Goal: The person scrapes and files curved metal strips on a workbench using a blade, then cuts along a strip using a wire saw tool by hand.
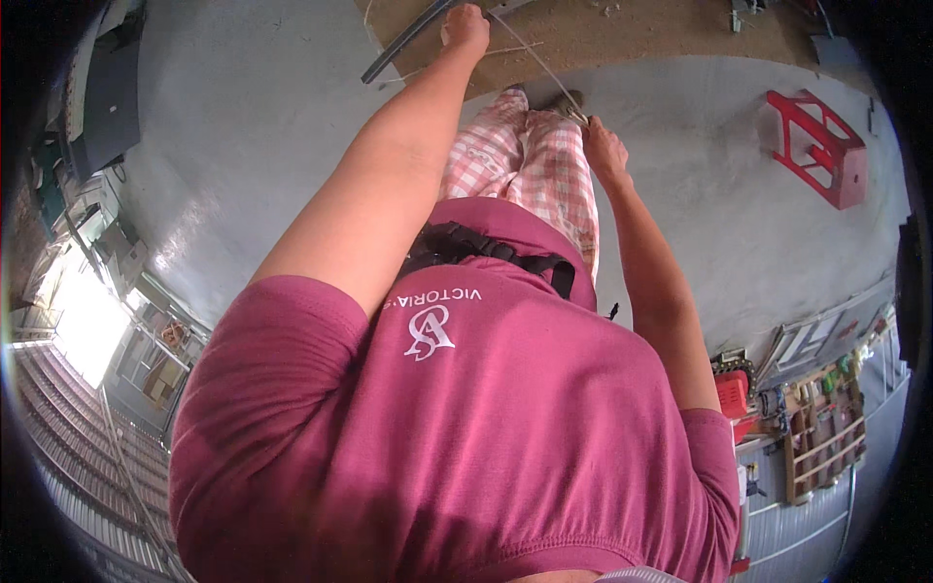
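Pale strand [539, 60] spans the gap between our hands, its long axis slanting from beside the left hand [466, 30] down to the right hand [605, 152], and we judge that this line matters most for any movement. Our hands are well apart, the left one farther forward over the brown desk [671, 34], the right one lower and closer to our body. Our right hand is closed around what looks like a small metal tool [582, 119], where the strand's lower end arrives; we cannot tell exactly how the two meet. Our left fingers look curled, but we cannot tell what they are clamped on: a long dark strip [397, 55] runs right beside them, and the strand's upper end comes close on their other side. The strip slants the opposite way, its near end sticking out past the desk's edge to the left and its far end cut off by the view. Below the right hand's side of the desk edge, we have our shoe [569, 101] and checked trousers [559, 160] close in. Farther out, grey floor [690, 146] gives us open room to the right, as far as the red stand [848, 178], well apart from that hand.
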The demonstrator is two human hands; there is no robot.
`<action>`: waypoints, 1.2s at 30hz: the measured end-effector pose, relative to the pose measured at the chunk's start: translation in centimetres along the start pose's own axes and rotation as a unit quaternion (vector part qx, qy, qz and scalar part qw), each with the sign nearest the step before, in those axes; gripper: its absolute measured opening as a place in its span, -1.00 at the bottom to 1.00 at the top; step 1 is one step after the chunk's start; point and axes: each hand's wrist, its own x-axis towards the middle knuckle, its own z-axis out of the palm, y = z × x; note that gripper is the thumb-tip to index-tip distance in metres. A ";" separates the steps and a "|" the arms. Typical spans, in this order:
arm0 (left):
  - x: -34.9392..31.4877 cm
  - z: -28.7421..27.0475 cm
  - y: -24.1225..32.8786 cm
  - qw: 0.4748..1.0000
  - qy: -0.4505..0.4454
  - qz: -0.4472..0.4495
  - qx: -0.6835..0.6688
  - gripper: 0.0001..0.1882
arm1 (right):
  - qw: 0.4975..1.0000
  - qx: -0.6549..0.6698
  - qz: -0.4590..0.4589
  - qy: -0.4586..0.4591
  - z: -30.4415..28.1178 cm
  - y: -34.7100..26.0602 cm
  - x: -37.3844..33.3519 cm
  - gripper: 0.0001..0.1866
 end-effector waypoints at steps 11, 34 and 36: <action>-0.7 -0.3 0.4 0.994 0.054 -0.008 -0.096 -0.68 | 0.999 -0.001 -0.036 0.017 -0.3 -0.7 0.1 -0.73; 0.7 1.3 -0.7 0.984 0.170 0.038 0.040 -0.85 | 1.000 -0.021 -0.005 0.000 -0.7 -1.0 -0.2 -0.71; 1.0 1.4 -1.7 0.983 0.075 0.036 -0.163 -0.74 | 0.999 -0.008 -0.040 0.033 -1.2 -1.5 0.1 -0.70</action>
